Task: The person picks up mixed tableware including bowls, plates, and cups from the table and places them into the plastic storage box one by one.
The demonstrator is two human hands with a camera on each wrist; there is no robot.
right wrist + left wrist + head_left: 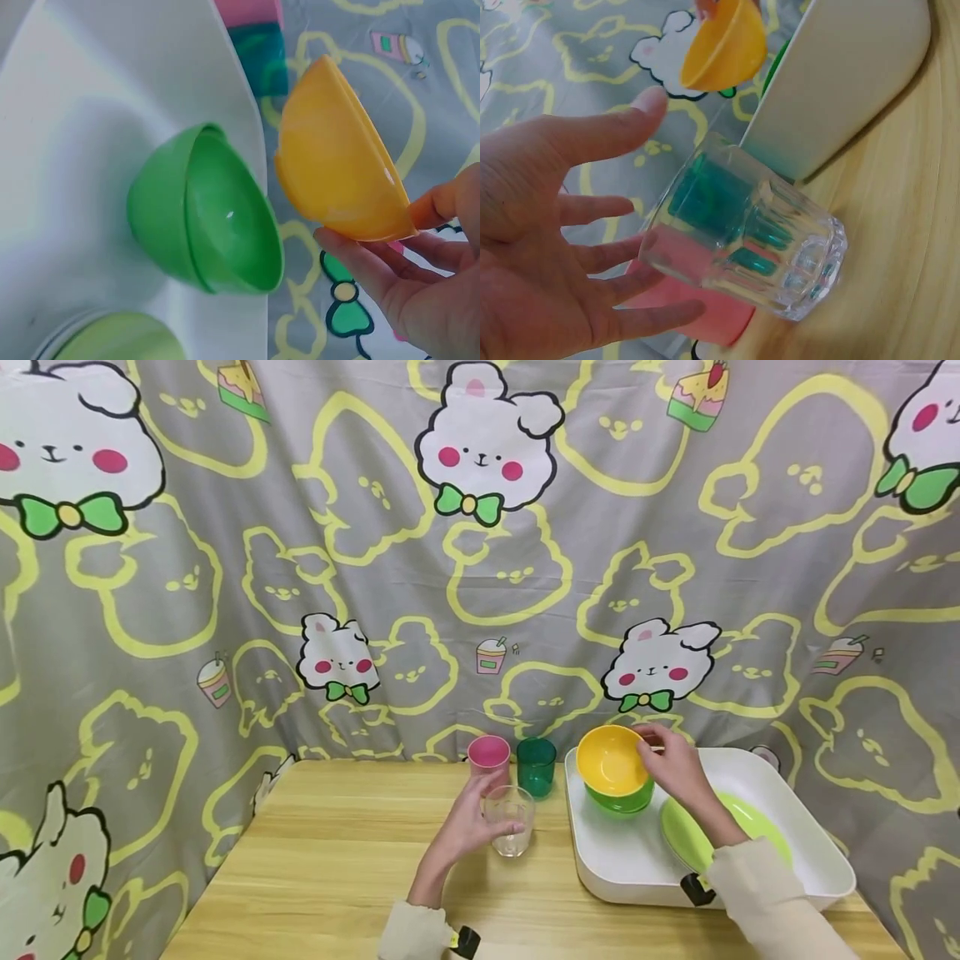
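Observation:
My right hand (678,768) pinches the rim of a yellow bowl (611,760), thumb on one side and fingers beneath. In the right wrist view the bowl (330,157) hangs apart from the green bowls (232,217), which look nested inside the white tray. A clear drinking glass (517,810) stands upright on the table. Around it my left hand (468,822) is spread, its fingers loosely extended; in the left wrist view they are not wrapped round the glass (772,232). Behind the glass stand a pink cup (489,750) and a teal cup (536,768).
The white tray (600,868) with raised walls takes up the table's right side. Light green plates (757,827) lie in it, partly hidden by my right forearm. A patterned curtain (510,610) hangs behind the wooden table (322,852).

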